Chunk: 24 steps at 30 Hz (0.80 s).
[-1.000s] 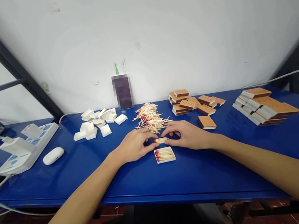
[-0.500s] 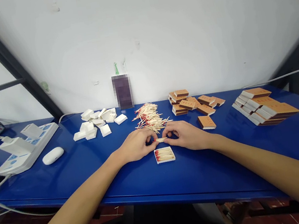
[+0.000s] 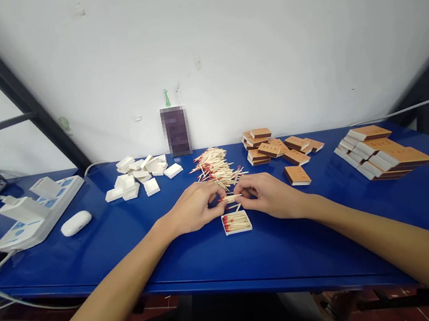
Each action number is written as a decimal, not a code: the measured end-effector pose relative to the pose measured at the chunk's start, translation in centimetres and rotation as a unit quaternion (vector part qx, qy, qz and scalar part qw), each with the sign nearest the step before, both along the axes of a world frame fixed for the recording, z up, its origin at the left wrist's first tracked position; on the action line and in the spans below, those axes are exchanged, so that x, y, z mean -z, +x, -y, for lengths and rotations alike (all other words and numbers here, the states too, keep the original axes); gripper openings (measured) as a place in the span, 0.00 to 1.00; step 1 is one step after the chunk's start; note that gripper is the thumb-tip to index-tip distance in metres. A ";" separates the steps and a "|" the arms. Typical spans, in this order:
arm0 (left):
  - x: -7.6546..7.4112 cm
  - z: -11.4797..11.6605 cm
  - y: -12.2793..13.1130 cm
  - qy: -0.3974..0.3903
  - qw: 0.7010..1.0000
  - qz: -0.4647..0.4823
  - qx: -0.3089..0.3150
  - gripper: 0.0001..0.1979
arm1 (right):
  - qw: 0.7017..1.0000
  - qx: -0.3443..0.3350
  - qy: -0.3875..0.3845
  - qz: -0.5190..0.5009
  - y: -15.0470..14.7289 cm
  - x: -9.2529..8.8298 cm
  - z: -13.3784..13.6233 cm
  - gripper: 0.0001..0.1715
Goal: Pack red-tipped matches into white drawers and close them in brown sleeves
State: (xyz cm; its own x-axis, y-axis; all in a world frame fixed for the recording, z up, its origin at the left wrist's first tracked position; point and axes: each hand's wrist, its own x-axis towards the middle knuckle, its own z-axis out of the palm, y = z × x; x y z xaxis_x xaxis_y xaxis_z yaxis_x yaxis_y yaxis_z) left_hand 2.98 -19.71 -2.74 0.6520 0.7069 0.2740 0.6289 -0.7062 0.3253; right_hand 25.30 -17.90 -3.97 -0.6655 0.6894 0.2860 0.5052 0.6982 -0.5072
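Note:
My left hand (image 3: 200, 207) pinches the red-headed ends of a few matches (image 3: 231, 199). The plain ends of these matches sit between the fingers of my right hand (image 3: 265, 196), so both hands are closed on the same small bunch. Just below it, a white matchbox tray (image 3: 250, 228) lies on the blue table, filled with a layer of matches, red heads to the left. Some loose matches (image 3: 237, 207) lie between the tray and my fingers. Behind my hands spreads a heap of loose matches (image 3: 213, 165).
White empty trays (image 3: 152, 186) lie piled at the back left. Orange matchbox sleeves (image 3: 297, 175) are scattered right of the heap, and filled-looking matchboxes (image 3: 399, 158) are stacked farther right. A power strip (image 3: 40, 225) and a white earbud case (image 3: 76, 223) sit on the left.
A few matches have come down onto the table between my hands and the tray. My hands stay almost in place, still pinching the bunch.

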 end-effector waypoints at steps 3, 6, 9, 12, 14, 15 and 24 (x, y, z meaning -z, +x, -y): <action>-0.1 0.2 -0.1 0.005 1.000 0.007 0.005 0.06 | 1.000 -0.004 -0.001 -0.004 -0.1 -0.3 0.3 0.08; 0.2 0.2 -0.1 -0.001 1.000 0.001 -0.001 0.06 | 1.000 -0.002 -0.001 0.003 -0.1 0.0 0.2 0.08; 0.5 0.0 -0.1 -0.016 1.000 -0.006 -0.008 0.07 | 1.000 -0.006 0.000 0.008 -0.2 0.3 0.0 0.10; 0.5 0.0 -0.2 -0.027 0.999 -0.009 -0.013 0.08 | 1.000 -0.009 0.004 0.008 -0.3 0.4 -0.1 0.10; 0.4 0.0 -0.2 -0.031 0.999 -0.009 -0.015 0.09 | 1.000 -0.012 0.008 0.005 -0.3 0.4 -0.1 0.11; 0.4 0.1 -0.2 -0.032 0.999 -0.007 -0.014 0.09 | 1.000 -0.014 0.010 0.004 -0.3 0.4 -0.1 0.11; 0.1 0.4 -0.2 -0.020 1.000 0.018 0.004 0.10 | 0.999 -0.018 0.045 0.013 0.5 -0.4 -0.1 0.09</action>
State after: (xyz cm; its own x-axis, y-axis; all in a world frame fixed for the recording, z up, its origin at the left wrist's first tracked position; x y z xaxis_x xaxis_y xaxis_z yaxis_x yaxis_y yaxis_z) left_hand 2.76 -20.07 -2.87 0.6479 0.7123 0.2698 0.6101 -0.6974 0.3760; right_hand 25.80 -17.82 -3.56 -0.6971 0.6372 0.3286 0.4914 0.7584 -0.4282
